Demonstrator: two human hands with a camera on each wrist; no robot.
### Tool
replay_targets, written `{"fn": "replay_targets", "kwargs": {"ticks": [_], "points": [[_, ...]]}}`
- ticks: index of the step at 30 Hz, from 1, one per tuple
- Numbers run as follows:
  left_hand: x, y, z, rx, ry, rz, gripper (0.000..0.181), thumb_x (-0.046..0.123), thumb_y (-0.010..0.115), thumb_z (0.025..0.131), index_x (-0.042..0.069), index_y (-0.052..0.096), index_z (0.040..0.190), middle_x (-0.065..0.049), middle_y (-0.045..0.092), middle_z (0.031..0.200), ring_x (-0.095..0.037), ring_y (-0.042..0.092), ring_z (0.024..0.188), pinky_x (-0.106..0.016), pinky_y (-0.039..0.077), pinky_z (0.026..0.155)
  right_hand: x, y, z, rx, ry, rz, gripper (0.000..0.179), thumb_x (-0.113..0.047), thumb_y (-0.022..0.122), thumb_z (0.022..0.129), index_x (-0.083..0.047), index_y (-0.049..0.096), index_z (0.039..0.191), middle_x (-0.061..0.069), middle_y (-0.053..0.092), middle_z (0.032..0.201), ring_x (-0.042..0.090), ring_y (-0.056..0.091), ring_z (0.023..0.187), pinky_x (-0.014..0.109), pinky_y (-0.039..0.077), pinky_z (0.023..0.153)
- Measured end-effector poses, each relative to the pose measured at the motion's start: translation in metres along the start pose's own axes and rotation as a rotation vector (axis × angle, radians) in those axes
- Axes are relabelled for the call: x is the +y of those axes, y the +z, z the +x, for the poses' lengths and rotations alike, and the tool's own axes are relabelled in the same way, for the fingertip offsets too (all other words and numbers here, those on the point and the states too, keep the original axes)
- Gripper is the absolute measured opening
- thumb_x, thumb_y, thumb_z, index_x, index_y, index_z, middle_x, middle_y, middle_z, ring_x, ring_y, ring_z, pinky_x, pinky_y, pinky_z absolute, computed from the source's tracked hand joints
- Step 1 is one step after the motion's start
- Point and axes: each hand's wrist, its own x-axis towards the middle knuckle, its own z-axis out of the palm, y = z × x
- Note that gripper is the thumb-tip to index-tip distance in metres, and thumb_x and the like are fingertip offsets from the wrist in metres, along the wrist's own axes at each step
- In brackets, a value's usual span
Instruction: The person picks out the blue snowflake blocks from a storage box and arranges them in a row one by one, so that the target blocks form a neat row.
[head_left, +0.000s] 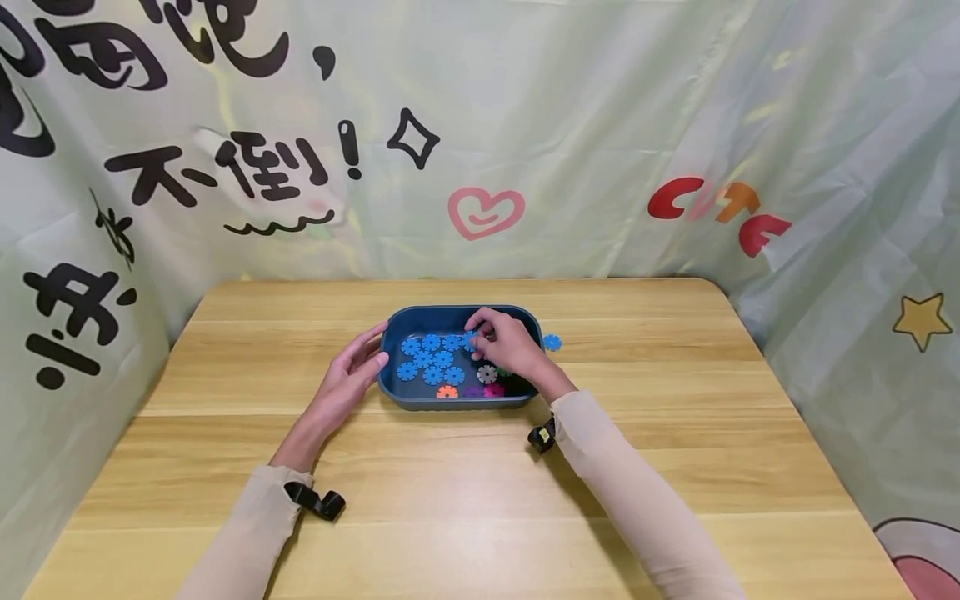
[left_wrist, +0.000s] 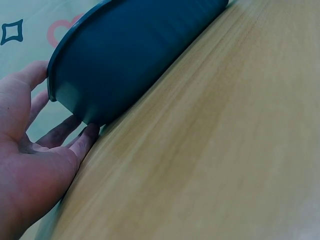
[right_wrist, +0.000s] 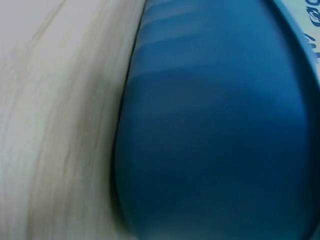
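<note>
– Standing narrow at a blue disc point(head_left: 469, 342) inside the tray point(head_left: 457, 403), the fingers point(head_left: 483, 314) of the right hand point(head_left: 506, 344) may have it pinched, but I can't tell

– What could go wrong there?

– The other discs point(head_left: 423, 359) lie so near that a fingertip might drag one along; a loose pinch could also let a piece drop

– How do they look?

– Flat, round, notched all about the edge. Mostly blue, over the tray's left and middle; nearer the right, a grey disc point(head_left: 487, 374), with orange point(head_left: 447, 392), purple point(head_left: 474, 391) and pink point(head_left: 493, 390) ones by the near wall

– And the left hand point(head_left: 351, 373)?

– Spread, its fingers touching the tray's left end. Pressing too hard there might slide it

– Anything outside?

– One stray blue piece point(head_left: 552, 342) on the desk point(head_left: 465, 483), just beside the tray's right end
</note>
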Motion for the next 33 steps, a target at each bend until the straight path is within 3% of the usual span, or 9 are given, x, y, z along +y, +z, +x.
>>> {"fn": "replay_targets", "kwargs": {"ticks": [6,10,15,21,33], "points": [[0.001,0.000,0.000,0.009,-0.011,0.012,0.057,0.033,0.063,0.104,0.026,0.043,0.157,-0.009,0.036,0.161,-0.030,0.038,0.146,-0.029,0.049,0.105,0.000,-0.007,-0.007,0.035,-0.030,0.119,0.023,-0.002,0.062,0.102,-0.002,0.063,0.125,0.012,0.064,0.096,0.032,0.073,0.088,0.042,0.062,0.080],[0.003,0.001,0.000,0.001,-0.007,0.022,0.057,0.034,0.062,0.104,0.027,0.043,0.157,-0.010,0.035,0.161,-0.031,0.038,0.146,-0.029,0.049,0.106,-0.001,-0.010,-0.011,0.070,-0.076,0.159,0.028,0.002,0.062,0.101,0.002,0.063,0.128,0.015,0.064,0.096,0.038,0.072,0.089,0.047,0.061,0.082],[0.003,0.000,0.000,-0.001,-0.003,0.012,0.056,0.032,0.062,0.105,0.026,0.043,0.157,-0.010,0.036,0.160,-0.031,0.039,0.145,-0.029,0.049,0.105,-0.001,-0.013,-0.016,0.119,-0.095,0.196,0.034,0.007,0.063,0.097,0.002,0.063,0.131,0.016,0.064,0.100,0.040,0.071,0.093,0.039,0.061,0.077],[0.000,-0.001,-0.001,0.002,-0.011,0.012,0.057,0.033,0.062,0.104,0.026,0.043,0.157,-0.010,0.036,0.161,-0.031,0.039,0.145,-0.030,0.049,0.105,-0.003,-0.015,-0.023,0.152,-0.106,0.178,0.038,0.004,0.071,0.094,0.001,0.065,0.131,0.014,0.066,0.108,0.027,0.069,0.093,0.025,0.059,0.080],[0.001,0.000,0.001,-0.008,0.001,-0.018,0.056,0.029,0.062,0.105,0.023,0.042,0.158,-0.012,0.035,0.161,-0.033,0.038,0.146,-0.031,0.048,0.106,0.005,-0.023,-0.040,0.208,-0.121,0.178,0.038,0.004,0.074,0.091,-0.001,0.068,0.128,0.016,0.071,0.110,0.027,0.068,0.096,0.032,0.059,0.085]]}}
